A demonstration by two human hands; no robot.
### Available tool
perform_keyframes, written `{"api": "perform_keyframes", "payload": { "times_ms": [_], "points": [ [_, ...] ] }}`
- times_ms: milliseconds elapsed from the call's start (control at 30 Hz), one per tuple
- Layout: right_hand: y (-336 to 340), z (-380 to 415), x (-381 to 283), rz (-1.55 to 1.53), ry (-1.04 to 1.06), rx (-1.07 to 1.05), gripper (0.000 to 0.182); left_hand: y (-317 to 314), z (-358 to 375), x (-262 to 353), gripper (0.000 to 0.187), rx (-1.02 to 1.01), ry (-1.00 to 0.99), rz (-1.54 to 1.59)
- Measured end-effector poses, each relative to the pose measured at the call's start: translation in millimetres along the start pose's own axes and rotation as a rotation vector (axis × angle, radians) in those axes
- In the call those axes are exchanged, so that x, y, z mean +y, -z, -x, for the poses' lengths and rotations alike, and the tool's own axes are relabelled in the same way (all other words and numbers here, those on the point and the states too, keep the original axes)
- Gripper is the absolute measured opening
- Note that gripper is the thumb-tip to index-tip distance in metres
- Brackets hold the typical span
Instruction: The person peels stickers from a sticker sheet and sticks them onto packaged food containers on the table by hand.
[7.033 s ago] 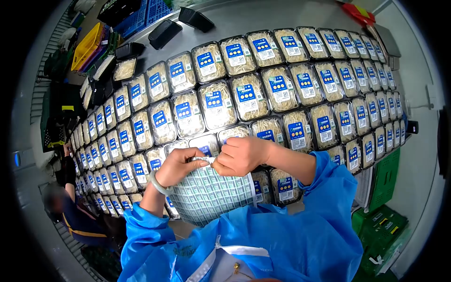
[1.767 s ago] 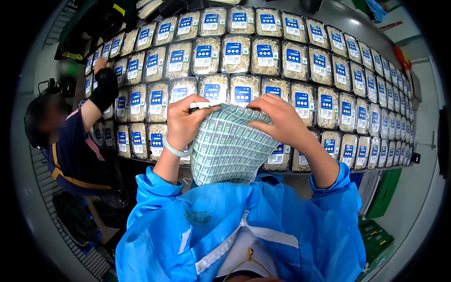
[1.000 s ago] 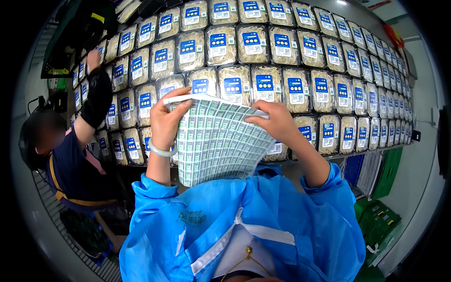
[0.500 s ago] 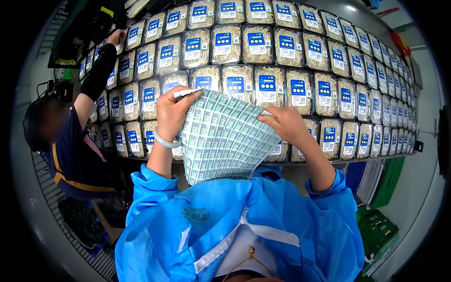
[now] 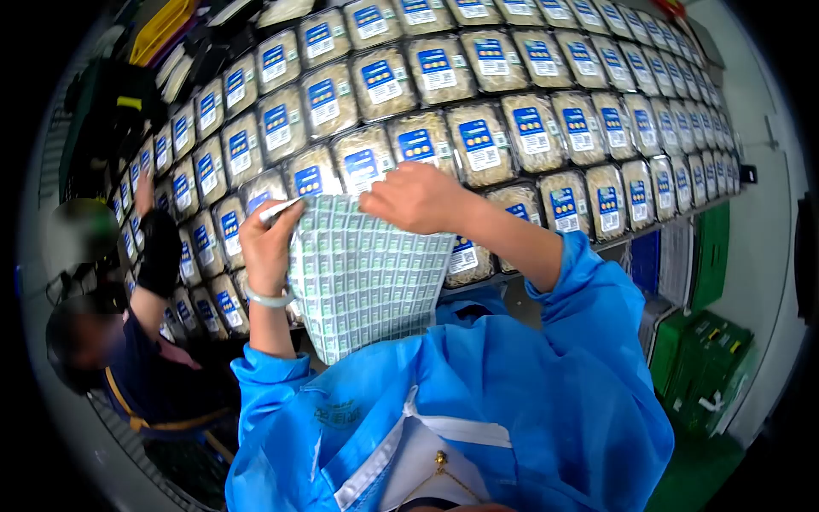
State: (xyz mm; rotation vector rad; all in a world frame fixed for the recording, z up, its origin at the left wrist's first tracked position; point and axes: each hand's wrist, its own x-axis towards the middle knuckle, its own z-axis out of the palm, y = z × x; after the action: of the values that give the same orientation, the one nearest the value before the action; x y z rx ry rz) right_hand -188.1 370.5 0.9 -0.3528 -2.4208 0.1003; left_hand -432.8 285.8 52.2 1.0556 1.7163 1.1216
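My left hand (image 5: pixel 267 247), with a pale bangle at the wrist, grips the upper left corner of a sheet of stickers (image 5: pixel 371 277). Rows of small green and white labels with printed codes cover the sheet, which hangs in front of my blue jacket. My right hand (image 5: pixel 418 198) is closed in a pinch at the sheet's top edge; its fingertips are partly hidden. Just beyond the hands sit clear-lidded trays of pale, strand-like food (image 5: pixel 479 145), each with a blue and white label.
Rows of these packed trays (image 5: pixel 537 132) cover the table. At the left, a co-worker's hand (image 5: pixel 144 192) reaches over the trays. Green crates (image 5: pixel 704 367) stand low at the right, and a yellow crate (image 5: pixel 164 30) is at the upper left.
My right hand has moved from the sheet's right edge to its top edge, nearer my left hand. The sheet hangs straighter, and the view has turned. The co-worker's hand is at another spot.
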Motion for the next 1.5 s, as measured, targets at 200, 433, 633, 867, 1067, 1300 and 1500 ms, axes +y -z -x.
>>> {"api": "perform_keyframes", "payload": {
  "times_ms": [200,433,633,867,1067,1300,1500],
  "points": [
    [10.6,7.9,-15.0,-0.003,0.175,0.178,0.016,3.9,-0.1,-19.9,0.010,0.042,0.139,0.130],
    [87.4,80.2,54.4,-0.711,-1.345,0.177,0.017,56.8,-0.5,-39.8,0.008,0.199,0.163,0.091],
    [127.4,222.6,148.6,-0.487,-1.704,0.265,0.029,62.4,7.8,-47.2,0.008,0.189,0.222,0.110],
    [132.7,256.5,209.8,-0.508,-1.784,0.197,0.030,25.2,13.6,-42.7,0.008,0.167,0.246,-0.041],
    [100.2,305.1,252.2,0.069,-1.525,-0.146,0.043,1.0,23.2,-34.1,0.010,0.156,0.241,-0.086],
    [180.2,334.8,266.7,-0.163,-1.600,0.078,0.034,-29.2,35.8,-5.0,0.009,0.192,0.212,-0.053],
    [195.1,362.2,303.4,-0.176,-1.488,-0.099,0.033,-43.4,39.9,1.5,0.011,0.165,0.172,-0.113]
  ]
}}
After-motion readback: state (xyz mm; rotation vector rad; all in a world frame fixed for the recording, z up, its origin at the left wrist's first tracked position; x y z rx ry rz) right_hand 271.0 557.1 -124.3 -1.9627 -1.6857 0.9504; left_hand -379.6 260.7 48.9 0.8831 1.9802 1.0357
